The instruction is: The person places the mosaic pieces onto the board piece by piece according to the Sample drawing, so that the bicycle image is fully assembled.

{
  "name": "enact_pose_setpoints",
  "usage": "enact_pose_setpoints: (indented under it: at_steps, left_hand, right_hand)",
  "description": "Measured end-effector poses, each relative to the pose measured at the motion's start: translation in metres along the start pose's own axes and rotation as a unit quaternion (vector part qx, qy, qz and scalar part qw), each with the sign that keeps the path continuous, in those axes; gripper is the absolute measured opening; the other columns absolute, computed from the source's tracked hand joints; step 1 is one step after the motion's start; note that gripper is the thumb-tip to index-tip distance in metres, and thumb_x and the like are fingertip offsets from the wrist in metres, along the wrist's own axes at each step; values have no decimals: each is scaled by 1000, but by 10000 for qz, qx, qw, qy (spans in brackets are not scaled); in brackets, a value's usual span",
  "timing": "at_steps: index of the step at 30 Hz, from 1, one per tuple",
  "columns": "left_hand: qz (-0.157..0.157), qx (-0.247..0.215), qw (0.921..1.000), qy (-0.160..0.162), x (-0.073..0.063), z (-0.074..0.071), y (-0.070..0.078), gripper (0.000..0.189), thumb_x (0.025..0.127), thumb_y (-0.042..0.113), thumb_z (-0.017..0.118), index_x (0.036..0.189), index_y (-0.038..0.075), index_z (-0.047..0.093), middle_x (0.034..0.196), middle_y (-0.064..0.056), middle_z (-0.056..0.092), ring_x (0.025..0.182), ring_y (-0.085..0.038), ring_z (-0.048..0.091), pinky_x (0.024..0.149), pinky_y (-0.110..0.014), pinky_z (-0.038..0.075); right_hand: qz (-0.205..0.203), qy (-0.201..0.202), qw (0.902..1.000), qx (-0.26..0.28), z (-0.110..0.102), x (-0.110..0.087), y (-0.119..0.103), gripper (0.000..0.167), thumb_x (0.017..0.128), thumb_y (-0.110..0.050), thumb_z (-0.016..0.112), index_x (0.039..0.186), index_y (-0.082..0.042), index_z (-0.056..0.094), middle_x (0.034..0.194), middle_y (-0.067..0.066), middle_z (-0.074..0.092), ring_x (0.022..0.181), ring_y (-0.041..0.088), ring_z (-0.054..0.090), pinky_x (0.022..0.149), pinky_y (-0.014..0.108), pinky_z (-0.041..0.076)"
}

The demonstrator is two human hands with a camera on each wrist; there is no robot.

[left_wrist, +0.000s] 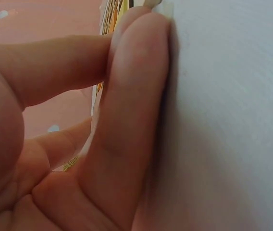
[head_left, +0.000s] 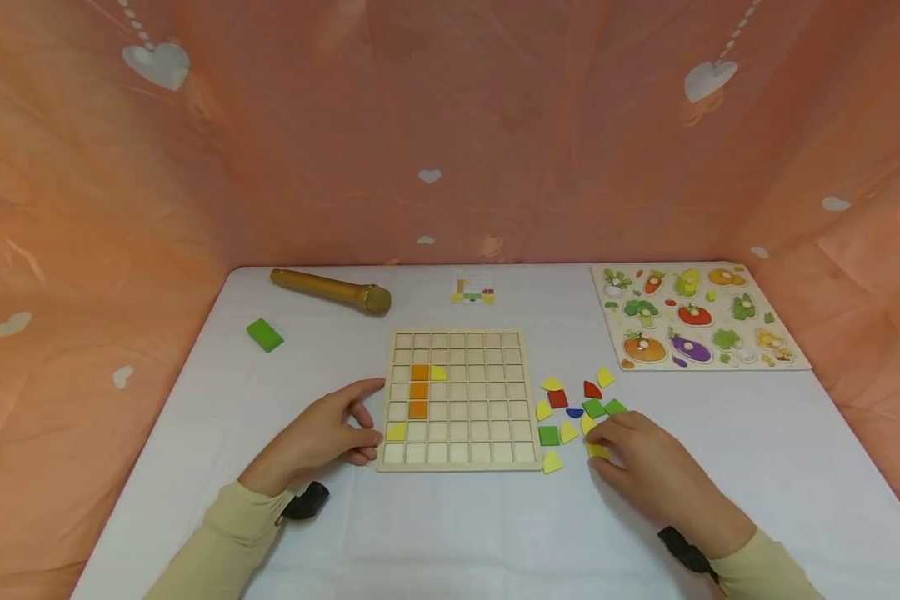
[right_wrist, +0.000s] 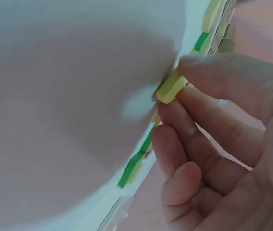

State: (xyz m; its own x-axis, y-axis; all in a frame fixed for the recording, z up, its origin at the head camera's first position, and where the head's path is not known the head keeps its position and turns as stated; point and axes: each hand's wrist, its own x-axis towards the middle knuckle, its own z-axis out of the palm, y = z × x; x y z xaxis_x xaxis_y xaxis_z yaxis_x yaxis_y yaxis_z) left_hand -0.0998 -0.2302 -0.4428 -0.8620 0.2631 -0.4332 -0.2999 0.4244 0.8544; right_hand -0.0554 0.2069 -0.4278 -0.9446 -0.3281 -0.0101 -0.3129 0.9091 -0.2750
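A wooden grid board (head_left: 457,467) lies in the middle of the table in the head view. Three orange squares (head_left: 418,390) stand in one column of it, with a yellow piece (head_left: 438,373) beside the top one and another yellow piece (head_left: 396,432) lower left. At the board's left edge rests my left hand (head_left: 322,437), index finger and thumb tips right at the rim. Right of the board, my right hand (head_left: 648,467) pinches a yellow piece (right_wrist: 170,87) between thumb and index finger, close over the white tabletop. Its outline is partly hidden by the fingers.
Loose yellow, green, red and blue pieces (head_left: 549,436) are scattered right of the board. Behind it lie a small pattern card (head_left: 473,289) and a gold microphone (head_left: 330,288). A vegetable puzzle (head_left: 663,321) occupies the back right; a green block (head_left: 265,335) lies at left.
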Motion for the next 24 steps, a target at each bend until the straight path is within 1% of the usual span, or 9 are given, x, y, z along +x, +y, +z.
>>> enact_pose_setpoints:
  at_steps: [3,6,11,16,18,21,24]
  left_hand:
    - [12,-2,10000,-26,-1,-1,0,84,95,2,81,166,14,39,112,-17,56,77,-21,74,70,-32,69]
    - [39,-29,10000,-57,0,-2,-1,84,94,2,81,166,14,39,112,-18,57,77,-20,74,70,-32,69]
    - [59,-23,10000,-63,-1,-2,-1,84,95,2,81,166,14,39,112,-18,57,77,-20,74,70,-32,69]
    - [17,-56,10000,-47,-1,-2,-1,84,95,2,81,166,14,39,112,-17,56,77,-20,74,70,-32,69]
    - [-3,-60,10000,-59,-1,-2,-2,83,95,2,80,167,15,39,112,-17,56,78,-20,74,70,-32,68]
    - [-47,-104,9999,-24,0,-2,-1,83,95,1,80,166,16,40,112,-17,56,77,-21,74,70,-32,69]
    - [-20,-98,9999,-35,0,-2,-1,82,95,2,80,166,16,40,112,-17,57,78,-21,75,71,-32,69]
  right_hand:
    - [-143,54,9999,10,0,5,-7,24,85,-18,93,106,-17,80,105,-3,73,103,17,69,94,45,65]
    - [-378,178,9991,39,0,13,-16,23,86,-18,92,105,-16,80,105,-4,73,101,17,68,92,44,65]
    - [-629,192,9977,184,4,36,-39,21,88,-18,90,106,-13,80,104,-3,72,99,15,66,89,39,63]
    - [-1006,291,9941,272,15,62,-70,21,87,-19,90,104,-10,80,98,-3,72,94,13,63,78,30,60]
    - [-1159,331,9923,283,18,72,-85,20,87,-19,90,102,-10,80,95,-2,71,91,14,62,75,28,59]
    - [-1277,296,9909,310,22,84,-108,17,89,-19,89,101,-10,81,93,-2,71,90,15,61,74,28,59]
    - [-1364,177,9899,353,27,93,-129,16,91,-20,87,102,-11,82,93,-2,72,88,15,61,75,28,59]
